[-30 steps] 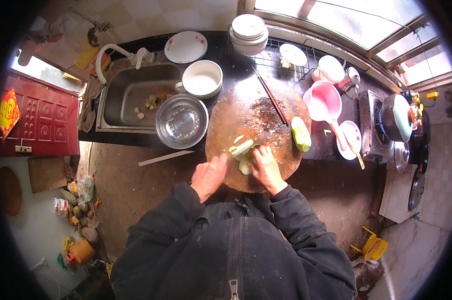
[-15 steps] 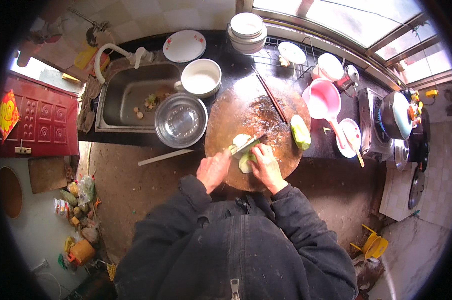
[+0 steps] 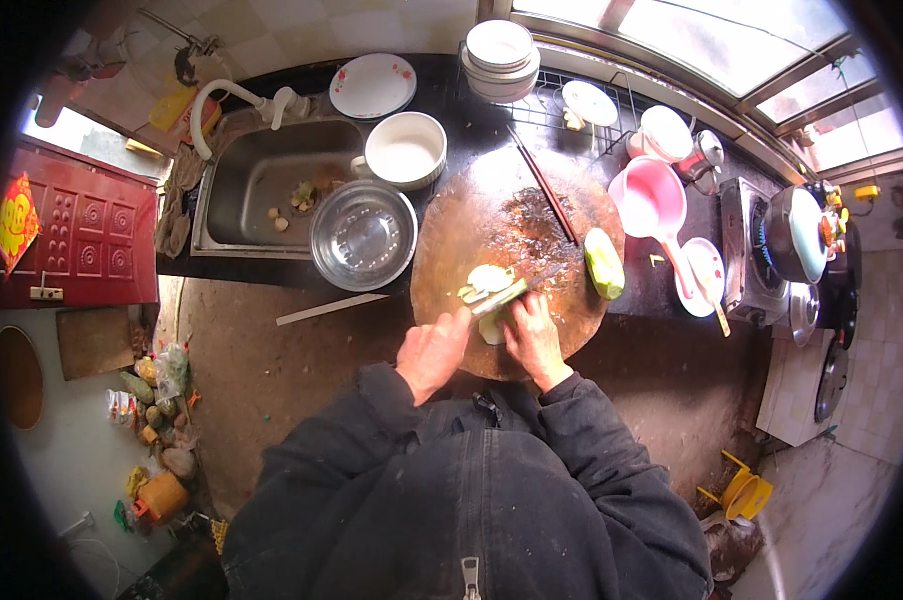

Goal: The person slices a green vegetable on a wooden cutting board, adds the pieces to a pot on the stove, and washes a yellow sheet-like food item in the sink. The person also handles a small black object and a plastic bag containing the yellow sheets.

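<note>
On a big round wooden chopping board (image 3: 454,225), my left hand (image 3: 435,352) is closed round the handle of a kitchen knife (image 3: 507,297), its blade pointing up and to the right. My right hand (image 3: 536,342) presses a pale green vegetable piece (image 3: 491,328) to the board, fingers bent close beside the blade. Pale cut slices (image 3: 488,277) lie just beyond the knife. Another light green vegetable piece (image 3: 603,263) rests near the board's right edge. A pair of dark chopsticks (image 3: 546,188) lies across the far part, over dark wet scraps (image 3: 528,214).
Left of the board stand a metal basin (image 3: 363,237), a white pot (image 3: 406,150) and a sink (image 3: 262,165) with scraps inside. To the right are a pink ladle-like scoop (image 3: 648,200), a plate (image 3: 700,272) and a gas stove (image 3: 757,245) with a pot. Stacked bowls (image 3: 500,62) stand behind.
More slices now lie fanned out beyond the blade. The knife and my left hand have shifted slightly, and the piece under my right hand shows less. My view has moved a little.
</note>
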Motion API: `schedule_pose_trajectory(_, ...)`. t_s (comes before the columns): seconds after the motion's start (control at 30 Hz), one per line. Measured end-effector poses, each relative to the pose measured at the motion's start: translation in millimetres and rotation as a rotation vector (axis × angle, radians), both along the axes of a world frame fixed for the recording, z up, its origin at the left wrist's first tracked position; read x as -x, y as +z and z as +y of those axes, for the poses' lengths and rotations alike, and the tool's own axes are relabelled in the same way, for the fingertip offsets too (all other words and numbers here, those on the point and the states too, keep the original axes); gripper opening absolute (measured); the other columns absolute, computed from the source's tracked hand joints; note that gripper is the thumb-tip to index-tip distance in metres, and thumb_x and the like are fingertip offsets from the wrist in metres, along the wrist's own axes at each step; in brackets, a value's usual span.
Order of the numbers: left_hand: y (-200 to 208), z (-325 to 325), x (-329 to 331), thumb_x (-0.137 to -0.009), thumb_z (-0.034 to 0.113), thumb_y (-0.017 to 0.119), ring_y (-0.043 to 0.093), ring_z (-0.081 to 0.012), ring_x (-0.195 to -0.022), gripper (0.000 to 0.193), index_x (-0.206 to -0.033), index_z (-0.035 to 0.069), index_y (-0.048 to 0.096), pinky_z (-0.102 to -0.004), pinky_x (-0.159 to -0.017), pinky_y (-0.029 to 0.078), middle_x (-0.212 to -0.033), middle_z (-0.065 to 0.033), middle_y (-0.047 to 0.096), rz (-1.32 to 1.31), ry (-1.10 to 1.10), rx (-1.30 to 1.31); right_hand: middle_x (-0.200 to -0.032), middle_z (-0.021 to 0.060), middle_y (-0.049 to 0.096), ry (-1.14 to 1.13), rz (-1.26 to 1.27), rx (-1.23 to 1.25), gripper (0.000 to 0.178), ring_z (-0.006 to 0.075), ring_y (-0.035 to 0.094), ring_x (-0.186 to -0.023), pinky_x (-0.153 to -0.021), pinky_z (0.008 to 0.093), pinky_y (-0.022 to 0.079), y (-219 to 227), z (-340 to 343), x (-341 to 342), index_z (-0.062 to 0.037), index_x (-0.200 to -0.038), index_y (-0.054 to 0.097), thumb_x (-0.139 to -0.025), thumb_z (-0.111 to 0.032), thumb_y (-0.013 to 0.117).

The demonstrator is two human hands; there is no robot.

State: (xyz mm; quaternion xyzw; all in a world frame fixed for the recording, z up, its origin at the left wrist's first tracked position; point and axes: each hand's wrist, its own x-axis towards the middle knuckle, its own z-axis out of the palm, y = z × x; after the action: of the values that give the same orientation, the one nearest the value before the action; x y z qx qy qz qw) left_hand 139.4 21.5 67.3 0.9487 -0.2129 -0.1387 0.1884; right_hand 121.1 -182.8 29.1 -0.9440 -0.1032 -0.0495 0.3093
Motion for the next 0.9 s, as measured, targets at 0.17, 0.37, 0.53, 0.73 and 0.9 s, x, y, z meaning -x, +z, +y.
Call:
schedule_pose_trajectory(0.17, 5, -10, -19, -0.094, 0.016, 0.06, 0.066, -0.0386, -0.066, 0.019, -0.108, 0.005, 0.054, -0.049, -0.056, 0.053, -0.082, -0.0192, 0.066, -0.125, 0.031, 0.144, -0.109, 0.0174, 0.056, 0.0, -0.041, -0.067, 0.035, 0.0388, 0.054, -0.107, -0.089, 0.0437, 0.05, 0, -1, 3, 0.0, -0.105, 0.059, -0.075, -0.004, 0.076)
schedule_pose_trajectory(0.37, 1, -1, 3, -0.096, 0.019, 0.057, 0.066, -0.0379, -0.06, 0.013, -0.097, 0.007, 0.05, -0.0481, -0.051, 0.053, -0.074, -0.017, 0.063, 0.024, -0.023, -0.119, -0.109, 0.0178, 0.056, -0.05, 0.053, -0.013, 0.034, 0.0388, 0.054, -0.104, -0.087, 0.044, 0.05, -1, 1, 5, 0.0001, -0.105, 0.059, -0.076, -0.005, 0.075)
schedule_pose_trajectory(0.53, -8, 6, 4, -0.094, 0.016, 0.056, 0.068, -0.0373, -0.064, 0.011, -0.098, 0.007, 0.051, -0.0481, -0.053, 0.054, -0.074, -0.0172, 0.064, -0.076, 0.021, 0.045, -0.112, 0.0176, 0.057, -0.024, -0.056, -0.076, 0.037, 0.0379, 0.056, -0.105, -0.088, 0.0434, 0.05, 4, -1, 8, -0.0005, -0.11, 0.06, -0.076, -0.005, 0.075)
schedule_pose_trajectory(0.73, 4, -3, -1, -0.097, 0.021, 0.058, 0.067, -0.04, -0.067, 0.018, -0.1, 0.004, 0.051, -0.0498, -0.055, 0.053, -0.081, -0.0192, 0.067, -0.08, 0.078, 0.123, -0.107, 0.0136, 0.06, 0.062, -0.037, -0.04, 0.036, 0.0345, 0.057, -0.103, -0.086, 0.0412, 0.051, 10, -11, 17, -0.0039, -0.109, 0.064, -0.074, -0.004, 0.073)
schedule_pose_trajectory(0.9, -2, -5, -9, -0.097, 0.022, 0.057, 0.067, -0.0397, -0.066, 0.02, -0.103, 0.004, 0.052, -0.0498, -0.055, 0.053, -0.079, -0.02, 0.066, -0.038, 0.069, 0.009, -0.107, 0.012, 0.059, 0.062, -0.034, -0.017, 0.038, 0.0344, 0.057, -0.101, -0.085, 0.0417, 0.052, 2, -8, 20, -0.0059, -0.111, 0.063, -0.073, -0.002, 0.072)
